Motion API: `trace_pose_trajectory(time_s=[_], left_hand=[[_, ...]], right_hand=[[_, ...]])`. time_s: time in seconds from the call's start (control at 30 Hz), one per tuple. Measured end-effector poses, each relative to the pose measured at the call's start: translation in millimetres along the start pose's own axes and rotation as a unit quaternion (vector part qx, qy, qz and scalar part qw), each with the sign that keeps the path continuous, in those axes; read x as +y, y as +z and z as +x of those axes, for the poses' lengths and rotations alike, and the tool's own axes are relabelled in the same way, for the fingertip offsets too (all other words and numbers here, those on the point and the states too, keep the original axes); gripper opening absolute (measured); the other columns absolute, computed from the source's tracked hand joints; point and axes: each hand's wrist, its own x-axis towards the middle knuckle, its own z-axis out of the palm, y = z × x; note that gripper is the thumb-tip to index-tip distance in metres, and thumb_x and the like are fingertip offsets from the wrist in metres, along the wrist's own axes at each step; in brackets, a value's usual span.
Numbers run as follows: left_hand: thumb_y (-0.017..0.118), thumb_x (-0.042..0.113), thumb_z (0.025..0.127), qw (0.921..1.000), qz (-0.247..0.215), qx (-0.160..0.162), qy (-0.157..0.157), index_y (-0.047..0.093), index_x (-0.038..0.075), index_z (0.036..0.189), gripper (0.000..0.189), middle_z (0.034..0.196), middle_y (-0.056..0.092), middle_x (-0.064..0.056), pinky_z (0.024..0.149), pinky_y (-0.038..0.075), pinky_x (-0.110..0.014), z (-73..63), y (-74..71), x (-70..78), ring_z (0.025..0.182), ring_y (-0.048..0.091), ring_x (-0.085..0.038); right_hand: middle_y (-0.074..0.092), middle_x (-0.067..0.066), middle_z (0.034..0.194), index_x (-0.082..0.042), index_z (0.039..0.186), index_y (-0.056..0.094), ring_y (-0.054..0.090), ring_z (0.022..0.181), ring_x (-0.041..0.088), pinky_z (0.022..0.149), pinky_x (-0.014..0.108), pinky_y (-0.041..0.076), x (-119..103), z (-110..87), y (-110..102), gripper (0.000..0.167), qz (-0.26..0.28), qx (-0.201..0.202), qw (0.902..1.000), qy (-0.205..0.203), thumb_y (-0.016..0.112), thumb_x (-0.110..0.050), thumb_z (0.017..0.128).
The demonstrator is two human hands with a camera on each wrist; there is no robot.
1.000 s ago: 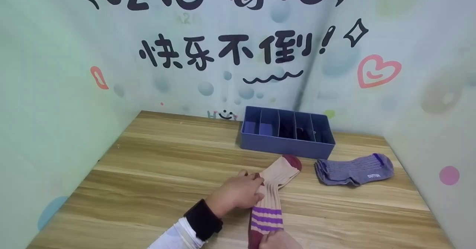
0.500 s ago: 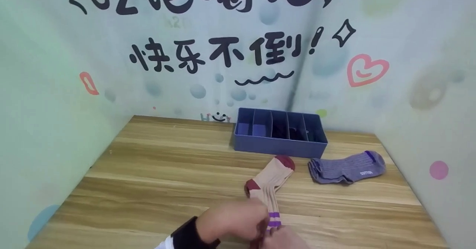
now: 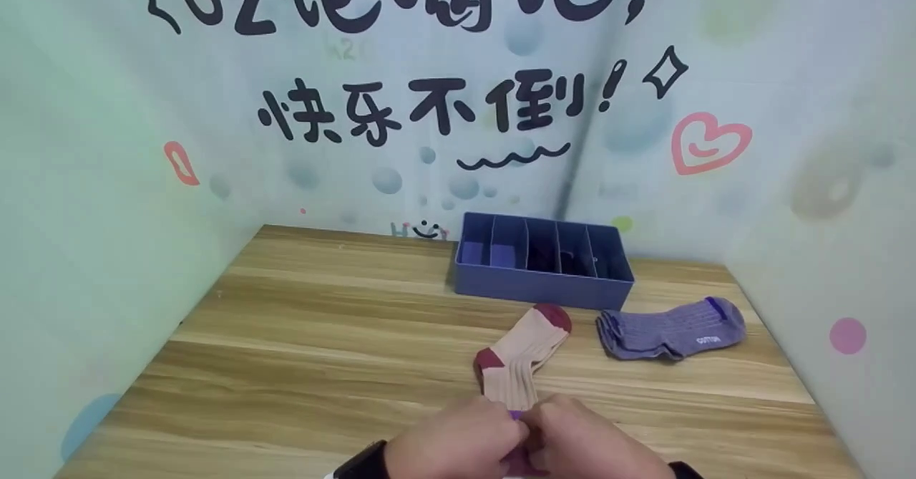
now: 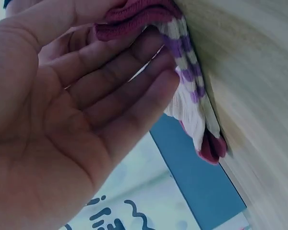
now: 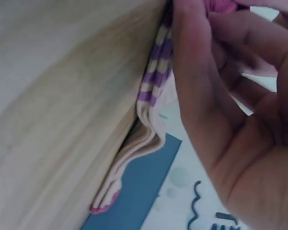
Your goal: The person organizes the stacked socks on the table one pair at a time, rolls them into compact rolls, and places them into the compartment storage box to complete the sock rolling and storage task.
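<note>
A beige ribbed sock (image 3: 517, 364) with maroon toe and heel lies on the wooden table (image 3: 322, 336), toe pointing at the blue box. My left hand (image 3: 501, 432) and right hand (image 3: 542, 430) meet at its near end, covering the purple-striped cuff. In the left wrist view the left hand (image 4: 149, 52) has the maroon cuff (image 4: 134, 19) pinched between thumb and long fingers. Seen from the right wrist, the right hand (image 5: 206, 28) curls round the same cuff edge (image 5: 221, 5), with the striped part (image 5: 156, 72) hanging below.
A blue divided box (image 3: 544, 289) stands at the back of the table, dark items in its middle compartments. A folded purple sock pair (image 3: 673, 332) lies right of the beige sock. Patterned walls close in the table on three sides.
My left hand slid from the sock's heel down to the cuff and now meets the right hand there. The foot of the sock lies uncovered.
</note>
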Motion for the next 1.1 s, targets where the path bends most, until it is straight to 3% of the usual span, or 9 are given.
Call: trace_pose_trajectory(time_s=[0.07,0.2,0.27,0.4,0.7,0.77,0.9,0.97,1.1], left_hand=[[0.079,0.028,0.09,0.9994,0.031,0.013,-0.005,0.07,0.025,0.077,0.016,0.064,0.057,0.012,0.049,0.034,-0.022,0.1,0.6,2.1,0.056,0.044,-0.002],[0.078,0.035,0.09,0.9918,0.122,0.034,-0.021,0.074,0.027,0.08,0.013,0.071,0.064,0.011,0.051,0.039,-0.025,-0.3,7.0,7.7,0.062,0.053,-0.003],[0.077,0.038,0.091,0.9855,0.162,0.043,-0.027,0.075,0.029,0.082,0.012,0.076,0.066,0.012,0.052,0.041,-0.026,-0.2,10.4,8.3,0.066,0.056,-0.005],[0.079,0.039,0.089,0.9852,0.161,0.054,-0.02,0.074,0.031,0.078,0.015,0.077,0.066,0.013,0.054,0.04,-0.026,0.7,12.7,5.4,0.067,0.057,-0.004],[0.08,0.018,0.084,0.9975,0.029,0.058,-0.028,0.064,0.023,0.067,0.024,0.064,0.053,0.01,0.055,0.036,-0.025,3.5,7.3,-12.8,0.058,0.045,-0.008],[0.08,0.02,0.085,0.9965,0.029,0.074,-0.025,0.064,0.022,0.068,0.024,0.064,0.053,0.009,0.055,0.036,-0.025,2.5,7.2,-15.0,0.059,0.045,-0.008],[0.078,0.028,0.088,0.9966,0.019,0.076,-0.026,0.061,0.022,0.066,0.029,0.062,0.05,0.01,0.051,0.036,-0.025,-2.4,3.8,-11.9,0.055,0.043,-0.007],[0.079,0.031,0.089,0.9982,0.007,0.053,-0.029,0.059,0.022,0.066,0.031,0.062,0.049,0.011,0.049,0.034,-0.024,-4.0,1.5,-7.8,0.054,0.043,-0.006],[0.081,0.035,0.089,0.9991,0.034,0.015,-0.022,0.07,0.024,0.075,0.021,0.072,0.06,0.011,0.052,0.038,-0.023,-1.9,0.9,2.0,0.062,0.05,-0.004]], right_hand=[[0.069,-0.011,0.085,-0.026,0.102,0.084,0.059,0.074,-0.001,0.065,0.016,0.051,-2,1.1,0,0.012,-0.115,0.03,0.9913,-0.056,0.079,-0.018,0.095],[0.069,-0.012,0.079,-0.022,0.091,0.084,0.052,0.066,-0.006,0.056,0.014,0.044,-5,2.4,7,0.006,-0.316,0.082,0.9337,-0.147,0.079,-0.02,0.094],[0.07,-0.01,0.077,-0.02,0.086,0.081,0.054,0.064,-0.003,0.052,0.015,0.043,-4,2.4,15,0.006,-0.429,0.101,0.8765,-0.194,0.079,-0.019,0.092],[0.065,-0.005,0.073,-0.021,0.07,0.072,0.055,0.061,0.007,0.047,0.023,0.041,-1,0.6,34,0.017,-0.638,0.148,0.7203,-0.228,0.079,-0.029,0.083],[0.068,-0.003,0.08,-0.021,0.073,0.073,0.056,0.068,0.012,0.056,0.026,0.036,-3,5.1,40,0.02,-0.685,0.116,0.6965,-0.18,0.075,-0.036,0.087],[0.069,-0.005,0.079,-0.021,0.077,0.075,0.055,0.067,0.009,0.056,0.024,0.036,-2,7.1,34,0.014,-0.65,0.119,0.7238,-0.198,0.076,-0.03,0.087],[0.069,-0.012,0.08,-0.025,0.092,0.08,0.057,0.069,0.001,0.062,0.018,0.046,0,7.1,13,0.005,-0.419,0.048,0.8942,-0.15,0.076,-0.027,0.095],[0.069,-0.015,0.082,-0.03,0.1,0.08,0.056,0.071,-0.002,0.066,0.018,0.049,0,5.5,3,0.007,-0.28,0.014,0.9544,-0.103,0.073,-0.033,0.1],[0.064,-0.019,0.081,-0.035,0.1,0.078,0.059,0.073,-0.002,0.064,0.019,0.047,1,1.1,-10,0.009,-0.13,-0.052,0.9898,-0.026,0.07,-0.033,0.101]])
